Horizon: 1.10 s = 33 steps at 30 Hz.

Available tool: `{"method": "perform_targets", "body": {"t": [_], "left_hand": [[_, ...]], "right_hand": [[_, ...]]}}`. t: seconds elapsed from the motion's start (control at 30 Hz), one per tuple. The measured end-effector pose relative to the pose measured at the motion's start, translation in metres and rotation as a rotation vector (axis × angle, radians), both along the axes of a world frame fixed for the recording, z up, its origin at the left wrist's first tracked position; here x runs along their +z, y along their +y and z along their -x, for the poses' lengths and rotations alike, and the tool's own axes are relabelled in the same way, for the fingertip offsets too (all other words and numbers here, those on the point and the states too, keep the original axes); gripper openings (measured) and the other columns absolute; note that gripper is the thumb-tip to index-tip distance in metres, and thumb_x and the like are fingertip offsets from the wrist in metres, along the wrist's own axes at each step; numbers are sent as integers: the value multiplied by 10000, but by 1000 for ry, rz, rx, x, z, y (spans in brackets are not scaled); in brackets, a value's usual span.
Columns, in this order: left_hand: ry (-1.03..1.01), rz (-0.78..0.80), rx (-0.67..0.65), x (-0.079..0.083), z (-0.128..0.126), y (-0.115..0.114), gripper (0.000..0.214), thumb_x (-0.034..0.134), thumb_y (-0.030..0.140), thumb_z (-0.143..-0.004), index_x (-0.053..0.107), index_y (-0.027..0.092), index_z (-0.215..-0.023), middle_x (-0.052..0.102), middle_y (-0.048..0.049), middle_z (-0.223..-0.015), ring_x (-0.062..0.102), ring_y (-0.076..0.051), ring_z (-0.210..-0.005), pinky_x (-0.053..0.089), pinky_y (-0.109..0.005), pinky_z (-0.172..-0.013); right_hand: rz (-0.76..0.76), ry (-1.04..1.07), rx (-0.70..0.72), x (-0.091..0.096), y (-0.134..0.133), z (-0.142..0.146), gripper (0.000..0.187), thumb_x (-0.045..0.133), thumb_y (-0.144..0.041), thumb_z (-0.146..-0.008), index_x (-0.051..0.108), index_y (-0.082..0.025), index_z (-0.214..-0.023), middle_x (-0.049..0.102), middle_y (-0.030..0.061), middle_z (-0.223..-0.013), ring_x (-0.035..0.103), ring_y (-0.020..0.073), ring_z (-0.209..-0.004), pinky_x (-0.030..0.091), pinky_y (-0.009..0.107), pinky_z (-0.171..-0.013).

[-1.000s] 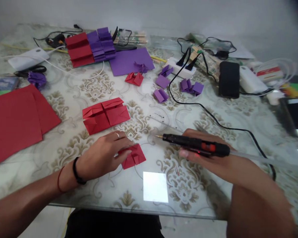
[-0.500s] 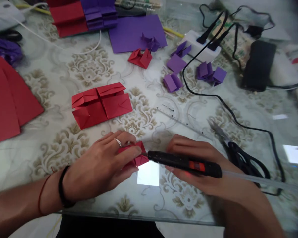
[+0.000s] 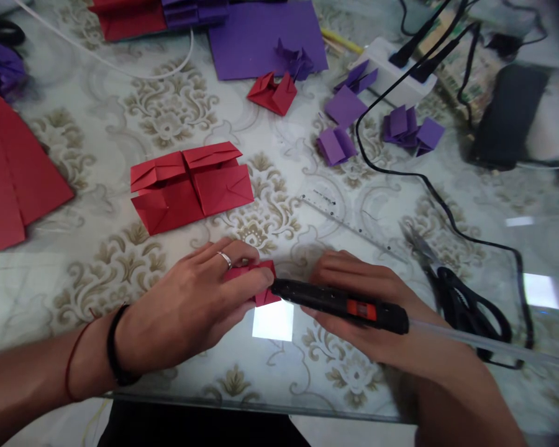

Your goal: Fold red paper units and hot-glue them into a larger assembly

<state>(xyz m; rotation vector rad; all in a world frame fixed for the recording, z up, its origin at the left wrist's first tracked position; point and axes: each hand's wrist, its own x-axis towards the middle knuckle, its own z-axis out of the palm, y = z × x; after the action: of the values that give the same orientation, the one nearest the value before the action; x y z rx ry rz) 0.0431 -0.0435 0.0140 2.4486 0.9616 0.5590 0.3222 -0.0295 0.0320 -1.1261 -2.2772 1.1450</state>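
My left hand (image 3: 193, 304) presses down on a small folded red paper piece (image 3: 261, 282) near the table's front edge, fingers closed over it. In my right hand (image 3: 377, 310) lies a black pen-shaped glue gun (image 3: 340, 303) with an orange switch; its tip touches the red piece at the right side. A clear glue stick (image 3: 484, 344) juts from the gun's rear toward the right. A larger folded red paper unit (image 3: 190, 186) rests on the table just beyond my left hand.
Black scissors (image 3: 466, 304) and a clear ruler (image 3: 345, 217) lie right of my hands. A black cable (image 3: 428, 186) snakes to a white power strip (image 3: 391, 77). Purple folded pieces (image 3: 338, 146), a purple sheet (image 3: 265, 37) and red sheets (image 3: 9, 167) sit further off on the patterned glass table (image 3: 97, 261).
The glue gun swung left until its tip reached the small red piece, and my left hand closed over that piece. The view tipped down and closer to the table.
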Motion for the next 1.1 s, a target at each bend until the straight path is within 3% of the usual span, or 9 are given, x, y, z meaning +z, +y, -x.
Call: {"method": "perform_targets", "body": {"t": [0.07,0.23,0.47,0.67,0.93,1.1], "left_hand": [[7,15,-8,-1,0,0,160,596,235,-1054,626,244,-1211,669,-90,-1309,661,-275,-1203,592,-452,-999],[-13,13,-13,-2,1,1,292,628,230,-1043,587,197,-1330,683,-114,-1288,666,-288,-1217,591,-463,-1022],[-2,12,-9,0,0,2,168,630,180,-1033,630,220,-1196,682,-91,-1285,663,-271,-1212,594,-438,-1014],[-3,27,-1,0,0,2,336,645,209,-1031,579,208,-1360,687,-103,-1308,659,-282,-1240,589,-469,-1065],[14,5,2,1,0,2,276,602,209,-1053,580,221,-1328,678,-99,-1294,669,-266,-1224,585,-444,-1067],[3,23,-8,-1,2,1,185,617,203,-1038,673,246,-1209,651,-99,-1388,633,-292,-1316,576,-469,-1098]], "right_hand": [[1,-8,0,-1,0,1,159,682,-225,-951,631,-252,-803,647,18,-747,578,217,-727,461,382,-674],[-9,-22,13,-2,1,2,174,678,-209,-941,615,-242,-783,635,3,-725,550,194,-691,448,373,-678],[-26,-34,0,0,0,2,227,679,-211,-926,563,-256,-736,613,-5,-694,550,197,-666,441,374,-667],[-27,-63,7,-3,1,1,237,674,-217,-923,545,-262,-729,598,-6,-681,545,202,-661,430,381,-663],[-26,-43,0,-5,-1,0,244,689,-206,-911,538,-249,-724,584,-13,-688,534,194,-675,417,368,-684],[-23,-32,-5,-3,0,2,238,670,-181,-904,543,-249,-714,542,-25,-662,494,184,-654,388,352,-663]]}}
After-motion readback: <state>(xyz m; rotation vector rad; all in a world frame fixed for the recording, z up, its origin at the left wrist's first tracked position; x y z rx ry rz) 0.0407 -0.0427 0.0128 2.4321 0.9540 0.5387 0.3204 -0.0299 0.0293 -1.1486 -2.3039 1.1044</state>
